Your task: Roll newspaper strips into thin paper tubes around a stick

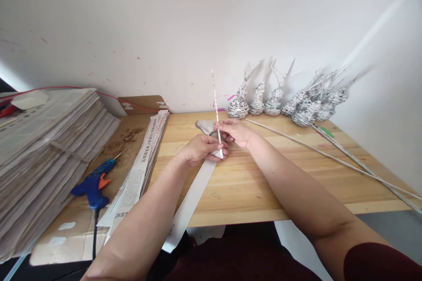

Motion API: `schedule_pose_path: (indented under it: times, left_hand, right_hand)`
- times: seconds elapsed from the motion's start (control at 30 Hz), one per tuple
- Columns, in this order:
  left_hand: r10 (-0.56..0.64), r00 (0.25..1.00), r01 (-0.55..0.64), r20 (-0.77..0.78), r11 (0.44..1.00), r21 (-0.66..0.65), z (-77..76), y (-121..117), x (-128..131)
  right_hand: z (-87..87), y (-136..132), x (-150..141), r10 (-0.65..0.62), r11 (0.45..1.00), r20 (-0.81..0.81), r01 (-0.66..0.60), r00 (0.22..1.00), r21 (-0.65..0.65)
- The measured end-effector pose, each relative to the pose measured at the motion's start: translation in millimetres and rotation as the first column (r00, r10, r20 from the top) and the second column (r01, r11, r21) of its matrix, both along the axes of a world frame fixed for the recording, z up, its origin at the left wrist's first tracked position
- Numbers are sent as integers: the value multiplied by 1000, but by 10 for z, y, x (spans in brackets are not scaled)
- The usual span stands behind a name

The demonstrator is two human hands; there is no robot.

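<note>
A thin rolled paper tube (215, 96) rises, almost upright, from between my two hands over the middle of the table. My left hand (199, 149) pinches its lower end, where a paper strip (194, 191) runs down past the table's front edge toward me. My right hand (234, 131) has its fingers closed round the tube a little higher up; the palm side is hidden. Just behind the hands lies a crumpled grey cloth (206, 127), partly covered by them.
Several gourd-shaped woven paper pieces (239, 107) line the wall. Long paper tubes (316, 151) cross the table's right side. On the left are newspaper strips (145, 153), a blue glue gun (95, 184) on cardboard (79, 215), and a tall newspaper stack (49, 162).
</note>
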State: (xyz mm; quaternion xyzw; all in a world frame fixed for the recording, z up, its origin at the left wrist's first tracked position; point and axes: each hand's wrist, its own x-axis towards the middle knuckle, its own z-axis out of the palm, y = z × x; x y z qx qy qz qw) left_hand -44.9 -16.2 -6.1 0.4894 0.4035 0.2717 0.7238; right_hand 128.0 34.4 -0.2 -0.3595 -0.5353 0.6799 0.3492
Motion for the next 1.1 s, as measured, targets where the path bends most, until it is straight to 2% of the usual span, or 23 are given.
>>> schedule_pose_path:
  times: [0.1, 0.13, 0.3, 0.47, 0.5, 0.63, 0.7, 0.8, 0.87, 0.97, 1.0, 1.03, 1.1]
  left_hand:
    - [6, 1000, -6, 0, 1000, 7, -9, 5, -4]
    - [4, 1000, -4, 1, 1000, 6, -8, 5, -5]
    - [2, 1000, -2, -7, 1000, -17, 11, -6, 3]
    - [21, 999, -21, -27, 1000, -3, 35, -15, 12]
    - [20, 999, -20, -27, 1000, -2, 37, -17, 14]
    - [5, 1000, -5, -4, 1000, -7, 31, -15, 17]
    - [10, 1000, -10, 0, 1000, -5, 24, -11, 13]
    - [21, 1000, -21, -3, 1000, 6, 20, -5, 5]
    - [22, 1000, -22, -3, 1000, 6, 21, -4, 4]
    - [20, 1000, -20, 1, 1000, 3, 19, 1, 4]
    - [18, 1000, -19, 5, 1000, 4, 17, 3, 3]
    - [18, 1000, -18, 10, 1000, 5, 15, 6, 1]
    - [16, 1000, -16, 15, 1000, 8, 15, 10, -5]
  right_hand:
    - [16, -8, 10, 122, 993, -10, -122, 993, 3]
    - [19, -11, 8, 126, 992, -8, -126, 992, 5]
    - [22, -15, -22, -84, 996, 0, 84, 996, 3]
    - [26, -9, -5, 65, 998, -16, -65, 998, 6]
    - [23, -7, -6, 53, 999, -14, -53, 999, 7]
    - [11, 3, -17, -130, 991, 14, 130, 991, 22]
    - [9, 5, -6, -78, 996, 17, 77, 997, 33]
    - [7, 4, 15, 94, 995, 27, -95, 995, 29]
    - [7, 1, 9, 70, 997, 39, -71, 997, 28]
    - [11, -9, -20, -98, 995, 59, 96, 993, 40]
    - [14, -11, -24, -118, 992, 62, 115, 991, 41]
    - [17, -13, -21, -104, 994, 55, 102, 993, 40]
    - [18, -11, 2, 14, 1000, 28, -15, 1000, 26]
